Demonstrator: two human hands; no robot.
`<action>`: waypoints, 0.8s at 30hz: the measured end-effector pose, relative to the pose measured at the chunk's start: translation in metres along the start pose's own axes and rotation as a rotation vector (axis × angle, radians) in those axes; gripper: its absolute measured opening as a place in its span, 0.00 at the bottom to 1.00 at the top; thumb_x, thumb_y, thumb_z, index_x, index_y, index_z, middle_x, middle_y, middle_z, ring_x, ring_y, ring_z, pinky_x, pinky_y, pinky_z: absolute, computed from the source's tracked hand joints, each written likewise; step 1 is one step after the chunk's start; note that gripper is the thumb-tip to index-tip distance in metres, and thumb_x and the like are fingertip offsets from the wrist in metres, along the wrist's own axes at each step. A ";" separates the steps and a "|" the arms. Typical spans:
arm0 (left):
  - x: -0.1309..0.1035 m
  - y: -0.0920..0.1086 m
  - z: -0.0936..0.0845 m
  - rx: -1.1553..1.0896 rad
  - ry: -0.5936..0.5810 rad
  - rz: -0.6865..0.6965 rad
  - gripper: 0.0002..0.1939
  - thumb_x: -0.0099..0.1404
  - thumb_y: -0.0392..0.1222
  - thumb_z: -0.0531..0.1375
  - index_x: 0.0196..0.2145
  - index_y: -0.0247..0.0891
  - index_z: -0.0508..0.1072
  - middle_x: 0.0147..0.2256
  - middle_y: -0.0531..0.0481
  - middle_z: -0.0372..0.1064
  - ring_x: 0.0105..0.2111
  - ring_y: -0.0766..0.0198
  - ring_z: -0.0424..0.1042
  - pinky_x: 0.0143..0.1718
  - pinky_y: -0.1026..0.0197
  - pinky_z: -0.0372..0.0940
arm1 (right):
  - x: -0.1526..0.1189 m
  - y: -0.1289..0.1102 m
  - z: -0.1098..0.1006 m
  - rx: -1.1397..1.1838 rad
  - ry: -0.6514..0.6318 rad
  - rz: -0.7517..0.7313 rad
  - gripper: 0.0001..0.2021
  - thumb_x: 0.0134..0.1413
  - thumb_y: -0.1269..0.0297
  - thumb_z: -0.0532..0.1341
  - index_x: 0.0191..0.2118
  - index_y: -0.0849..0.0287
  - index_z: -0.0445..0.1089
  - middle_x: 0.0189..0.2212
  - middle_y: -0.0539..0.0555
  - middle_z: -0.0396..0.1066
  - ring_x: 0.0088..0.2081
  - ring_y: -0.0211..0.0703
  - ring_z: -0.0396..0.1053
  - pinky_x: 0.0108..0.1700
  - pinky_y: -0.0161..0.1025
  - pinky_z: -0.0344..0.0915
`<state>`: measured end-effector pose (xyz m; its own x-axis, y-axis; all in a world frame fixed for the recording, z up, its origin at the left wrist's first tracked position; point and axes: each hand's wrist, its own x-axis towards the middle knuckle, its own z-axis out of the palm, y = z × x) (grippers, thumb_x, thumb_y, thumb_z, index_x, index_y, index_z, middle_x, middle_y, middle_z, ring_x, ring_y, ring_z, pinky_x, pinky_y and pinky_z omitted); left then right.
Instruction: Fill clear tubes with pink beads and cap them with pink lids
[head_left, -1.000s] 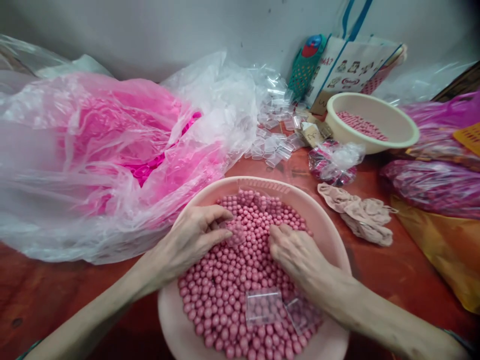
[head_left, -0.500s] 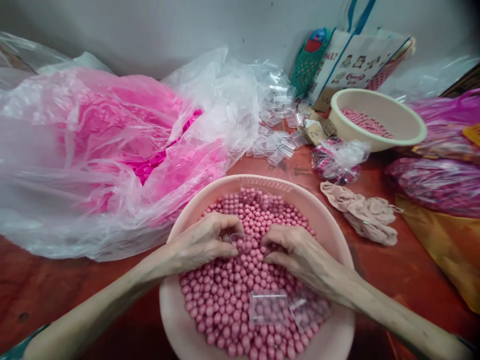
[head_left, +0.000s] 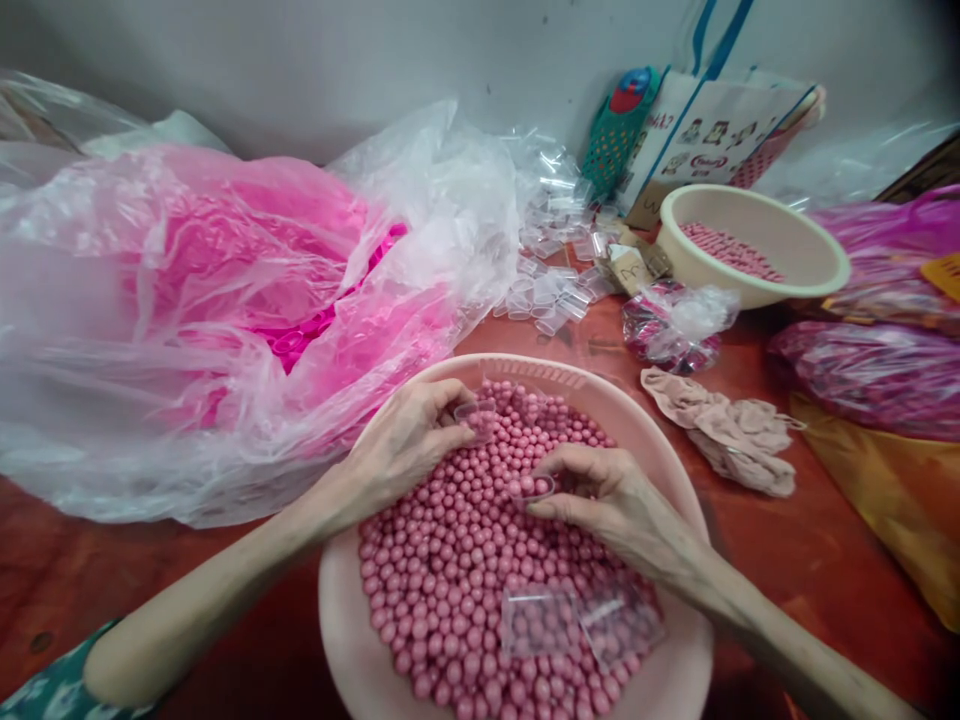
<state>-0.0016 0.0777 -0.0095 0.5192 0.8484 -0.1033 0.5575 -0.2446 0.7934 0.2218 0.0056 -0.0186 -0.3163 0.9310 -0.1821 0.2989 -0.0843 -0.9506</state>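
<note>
A pale pink basin [head_left: 341,640] full of round pink beads [head_left: 450,580] stands in front of me. My left hand [head_left: 412,430], over the basin's far left part, pinches a small clear plastic sleeve [head_left: 477,412] between thumb and fingers. Over the right of the beads, my right hand [head_left: 607,490] grips another clear sleeve [head_left: 534,487] with pink beads at its mouth. Two flat clear sleeves, a left one [head_left: 538,622] and a tilted right one [head_left: 621,625], lie on the beads nearest me. More clear pieces rest at the far side, partly hidden among the beads.
Left of the basin lies a big clear bag [head_left: 247,300] of bright pink pieces. Behind are loose clear sleeves [head_left: 551,285], a cream bowl [head_left: 810,260] with pink beads and a printed bag [head_left: 705,130]. Beige cloth [head_left: 720,425] and purple bags [head_left: 877,380] lie to the right.
My left hand has moved up and away with its sleeve toward the far rim. My right hand has lifted slightly, so the sleeve with beads in its fingers now shows.
</note>
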 end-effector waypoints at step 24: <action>-0.028 0.031 0.027 -0.208 -0.233 -0.055 0.05 0.65 0.43 0.58 0.38 0.41 0.70 0.35 0.56 0.70 0.37 0.64 0.68 0.38 0.63 0.62 | -0.006 -0.009 0.008 0.430 0.015 0.237 0.16 0.51 0.62 0.66 0.45 0.53 0.65 0.33 0.46 0.69 0.21 0.29 0.67 0.22 0.28 0.60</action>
<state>0.0182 0.0335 0.0019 0.6397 0.7215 -0.2648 0.4569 -0.0799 0.8859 0.2138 -0.0018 -0.0109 -0.2705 0.8734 -0.4049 -0.0387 -0.4301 -0.9020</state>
